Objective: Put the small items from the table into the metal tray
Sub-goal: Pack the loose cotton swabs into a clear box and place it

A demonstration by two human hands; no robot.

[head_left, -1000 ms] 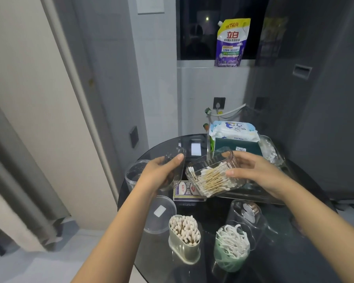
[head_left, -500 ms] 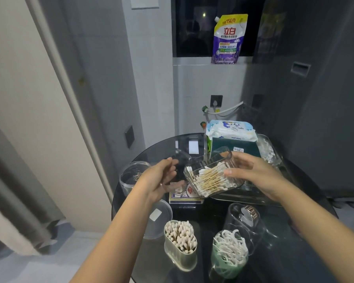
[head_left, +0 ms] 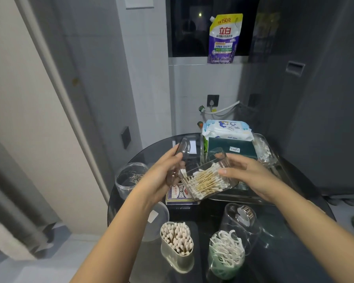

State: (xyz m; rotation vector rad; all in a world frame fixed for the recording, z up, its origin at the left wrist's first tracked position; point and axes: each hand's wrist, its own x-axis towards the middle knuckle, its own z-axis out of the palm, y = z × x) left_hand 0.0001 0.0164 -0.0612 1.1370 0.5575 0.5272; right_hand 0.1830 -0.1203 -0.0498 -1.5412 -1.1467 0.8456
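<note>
My right hand [head_left: 247,172] grips a clear box of wooden cotton swabs [head_left: 205,179], tilted above the near left edge of the metal tray [head_left: 243,198]. My left hand [head_left: 161,174] holds the box's clear lid [head_left: 183,149] against the open end of the box. The tray carries a dark green box [head_left: 233,149], a pack of wet wipes [head_left: 227,129] on top of it, and a clear bag of swabs [head_left: 264,150].
On the round glass table [head_left: 294,252] lie a playing-card box [head_left: 179,194], a clear jar of paper clips [head_left: 131,178], a round lid [head_left: 155,217], a beige cup of swabs [head_left: 177,244], a green cup of floss picks [head_left: 226,254] and a clear container with metal pieces [head_left: 243,217].
My left hand has brought the clear lid from left of the swab box up to its open end. The swab box stayed in my right hand over the tray edge.
</note>
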